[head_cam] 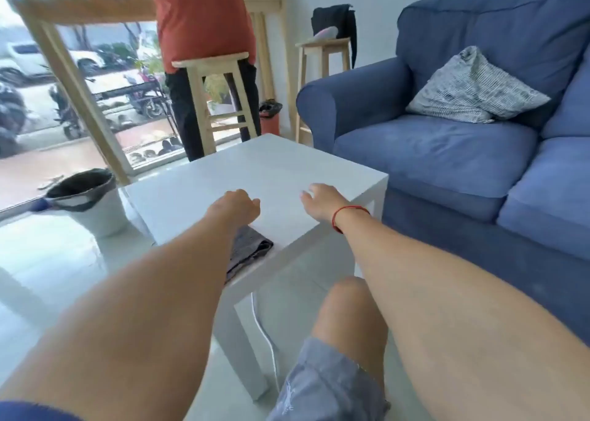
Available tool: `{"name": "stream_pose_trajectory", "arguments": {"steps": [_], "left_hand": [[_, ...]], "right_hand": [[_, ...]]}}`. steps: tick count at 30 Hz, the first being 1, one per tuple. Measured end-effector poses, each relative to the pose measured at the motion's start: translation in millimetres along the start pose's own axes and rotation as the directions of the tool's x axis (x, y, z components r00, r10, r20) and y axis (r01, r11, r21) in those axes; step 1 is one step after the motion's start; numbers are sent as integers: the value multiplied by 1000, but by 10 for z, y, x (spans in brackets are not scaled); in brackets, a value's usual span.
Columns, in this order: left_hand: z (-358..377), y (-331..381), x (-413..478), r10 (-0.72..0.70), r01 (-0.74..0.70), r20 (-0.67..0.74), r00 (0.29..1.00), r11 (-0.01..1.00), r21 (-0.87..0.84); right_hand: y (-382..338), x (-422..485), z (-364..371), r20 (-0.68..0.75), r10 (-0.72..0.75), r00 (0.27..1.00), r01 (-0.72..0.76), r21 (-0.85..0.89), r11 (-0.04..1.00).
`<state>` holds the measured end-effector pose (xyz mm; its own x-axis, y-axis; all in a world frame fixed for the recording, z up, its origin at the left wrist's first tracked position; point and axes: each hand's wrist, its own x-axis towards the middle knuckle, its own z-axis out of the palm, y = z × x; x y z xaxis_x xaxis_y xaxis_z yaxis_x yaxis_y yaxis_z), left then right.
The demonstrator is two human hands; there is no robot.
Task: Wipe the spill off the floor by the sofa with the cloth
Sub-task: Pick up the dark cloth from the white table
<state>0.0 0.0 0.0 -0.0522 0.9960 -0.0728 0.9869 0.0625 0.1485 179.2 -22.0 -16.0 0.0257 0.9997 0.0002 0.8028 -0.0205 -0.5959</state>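
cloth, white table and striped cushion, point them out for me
cloth (252,248), head view, on its dark folded part beside the left forearm
white table (271,168), head view, on the bare top
striped cushion (472,88), head view, on the middle of its front face

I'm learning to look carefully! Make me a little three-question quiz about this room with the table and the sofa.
1. True or false: the dark cloth lies on the white table, at its near edge.
2. Which hand wears the red wrist string? A) left B) right C) neither
3. Fill in: the patterned cushion rests on the blue ____.

Key
1. True. The cloth lies partly under the left forearm; the left hand is curled above the tabletop and holds nothing.
2. B. It is on the right hand, whose fingers are loosely spread over the table.
3. Sofa.
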Motion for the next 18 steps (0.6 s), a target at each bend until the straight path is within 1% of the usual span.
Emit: {"name": "stream_pose_trajectory", "arguments": {"steps": [3, 4, 6, 9, 11, 14, 16, 18], "left_hand": [[50, -367, -39, -76, 65, 87, 993, 991, 117], [67, -472, -78, -113, 96, 114, 987, 985, 144], [164, -639, -87, -163, 128, 166, 973, 970, 206], [238, -789, -110, -223, 182, 165, 961, 956, 232], [231, -812, -93, -210, 169, 156, 965, 956, 240], [220, -769, -56, -175, 121, 196, 965, 958, 260], [261, -735, -43, -159, 106, 177, 971, 954, 280], [337, -737, -42, -131, 96, 136, 982, 967, 235]], "right_hand": [[-196, -14, 336, 85, -42, 995, 41, 19, 999], [-268, -48, 442, 110, -18, 994, 19, -6, 1000], [-377, -78, 592, 134, -32, 990, 34, -11, 999], [-497, -59, 712, 144, -61, 988, 68, -44, 997], [-558, -38, 785, 148, -58, 987, 69, -70, 995], [-590, 6, 897, 172, -16, 985, 42, -150, 988], [-593, 25, 935, 161, 5, 987, 25, -186, 982], [-593, 29, 934, 167, 31, 985, -2, -170, 985]]}}
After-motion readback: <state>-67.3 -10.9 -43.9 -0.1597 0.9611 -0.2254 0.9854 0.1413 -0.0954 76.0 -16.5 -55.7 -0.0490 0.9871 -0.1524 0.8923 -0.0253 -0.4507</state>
